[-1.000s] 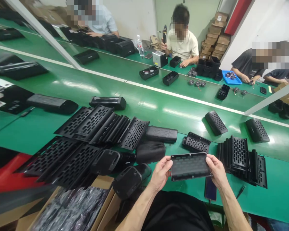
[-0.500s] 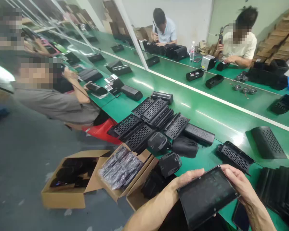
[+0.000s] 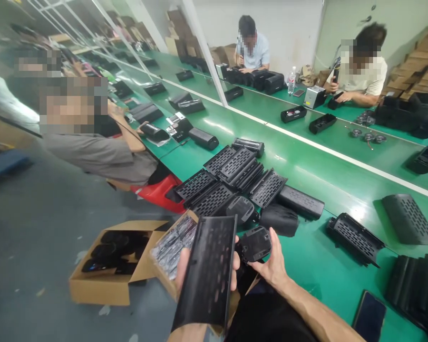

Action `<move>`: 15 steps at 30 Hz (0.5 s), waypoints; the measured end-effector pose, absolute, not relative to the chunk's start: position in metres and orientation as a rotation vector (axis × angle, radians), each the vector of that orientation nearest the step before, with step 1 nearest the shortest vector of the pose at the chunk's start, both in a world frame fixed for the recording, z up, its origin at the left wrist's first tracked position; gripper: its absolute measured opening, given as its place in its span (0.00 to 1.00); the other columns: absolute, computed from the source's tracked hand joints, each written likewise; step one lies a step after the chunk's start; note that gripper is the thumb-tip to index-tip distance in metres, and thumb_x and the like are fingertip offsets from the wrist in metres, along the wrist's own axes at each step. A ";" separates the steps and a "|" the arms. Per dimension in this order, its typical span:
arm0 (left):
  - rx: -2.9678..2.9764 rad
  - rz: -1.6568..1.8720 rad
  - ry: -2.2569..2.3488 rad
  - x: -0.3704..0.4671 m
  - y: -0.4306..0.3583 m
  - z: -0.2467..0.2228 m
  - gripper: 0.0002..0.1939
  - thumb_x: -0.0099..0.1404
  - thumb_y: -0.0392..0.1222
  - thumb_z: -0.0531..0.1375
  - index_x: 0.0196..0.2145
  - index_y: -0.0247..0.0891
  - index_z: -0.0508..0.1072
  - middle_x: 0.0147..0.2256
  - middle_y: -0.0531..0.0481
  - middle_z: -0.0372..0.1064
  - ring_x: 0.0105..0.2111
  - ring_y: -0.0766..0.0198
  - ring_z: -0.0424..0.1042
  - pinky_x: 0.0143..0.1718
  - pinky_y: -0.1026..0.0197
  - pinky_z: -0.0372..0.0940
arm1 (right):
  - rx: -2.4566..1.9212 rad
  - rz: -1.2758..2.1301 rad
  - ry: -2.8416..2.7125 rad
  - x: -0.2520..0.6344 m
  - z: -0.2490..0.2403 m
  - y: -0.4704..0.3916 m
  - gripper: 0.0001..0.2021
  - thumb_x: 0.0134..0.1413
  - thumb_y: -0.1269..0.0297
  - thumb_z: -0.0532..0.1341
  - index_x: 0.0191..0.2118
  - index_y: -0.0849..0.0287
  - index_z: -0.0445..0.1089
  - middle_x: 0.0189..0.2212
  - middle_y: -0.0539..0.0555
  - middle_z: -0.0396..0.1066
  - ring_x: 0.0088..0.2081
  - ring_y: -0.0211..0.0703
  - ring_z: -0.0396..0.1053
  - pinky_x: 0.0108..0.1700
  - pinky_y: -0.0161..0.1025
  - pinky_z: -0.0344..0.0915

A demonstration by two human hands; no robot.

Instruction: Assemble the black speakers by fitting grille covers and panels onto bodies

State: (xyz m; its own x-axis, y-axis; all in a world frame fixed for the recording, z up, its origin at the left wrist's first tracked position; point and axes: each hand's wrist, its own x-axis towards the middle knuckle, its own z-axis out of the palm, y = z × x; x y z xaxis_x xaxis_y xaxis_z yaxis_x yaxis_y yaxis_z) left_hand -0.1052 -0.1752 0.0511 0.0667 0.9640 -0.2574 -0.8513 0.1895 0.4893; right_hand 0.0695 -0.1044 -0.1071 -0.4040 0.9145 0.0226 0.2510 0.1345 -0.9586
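Observation:
My left hand (image 3: 234, 271) is wrapped around a curved black plastic cover (image 3: 207, 266) with slots, held up lengthwise. Its fingers show at both long edges; the palm is behind the cover. To the right of it, my right hand (image 3: 271, 263) has thumb and fingers around a black rounded end cap (image 3: 256, 243) by the near table edge. Just beyond lie another black end cap (image 3: 240, 210) and a dark cylindrical piece (image 3: 280, 219).
Slotted black covers (image 3: 237, 164) are piled on the green table (image 3: 328, 190). A phone (image 3: 370, 316) and more stacked covers (image 3: 413, 289) lie at right. Open cardboard boxes (image 3: 100, 297) stand below at left. A co-worker in grey (image 3: 100, 156) sits at left; two more sit opposite.
The cover has moved left and turned more upright, now in my left hand alone. My right hand has let go of it and taken hold of the end cap.

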 end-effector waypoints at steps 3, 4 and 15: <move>0.233 1.470 0.618 -0.109 -0.175 0.055 0.39 0.65 0.69 0.60 0.58 0.33 0.74 0.40 0.39 0.78 0.30 0.56 0.79 0.29 0.59 0.74 | -1.099 1.376 -1.691 0.071 -0.093 -0.092 0.45 0.48 0.51 0.72 0.70 0.50 0.53 0.68 0.62 0.61 0.69 0.71 0.58 0.71 0.64 0.53; 0.232 1.480 0.605 -0.108 -0.174 0.054 0.38 0.65 0.69 0.60 0.58 0.32 0.74 0.40 0.39 0.78 0.30 0.56 0.79 0.29 0.59 0.75 | -1.098 1.405 -1.656 0.077 -0.086 -0.086 0.46 0.48 0.50 0.72 0.70 0.52 0.54 0.67 0.64 0.63 0.68 0.70 0.60 0.70 0.63 0.54; 0.238 1.350 0.479 -0.068 -0.127 0.032 0.39 0.68 0.67 0.58 0.63 0.34 0.70 0.43 0.36 0.79 0.31 0.53 0.78 0.26 0.58 0.73 | -1.061 1.713 -0.597 0.231 0.012 -0.058 0.34 0.47 0.30 0.65 0.45 0.56 0.81 0.39 0.63 0.84 0.48 0.68 0.80 0.54 0.64 0.73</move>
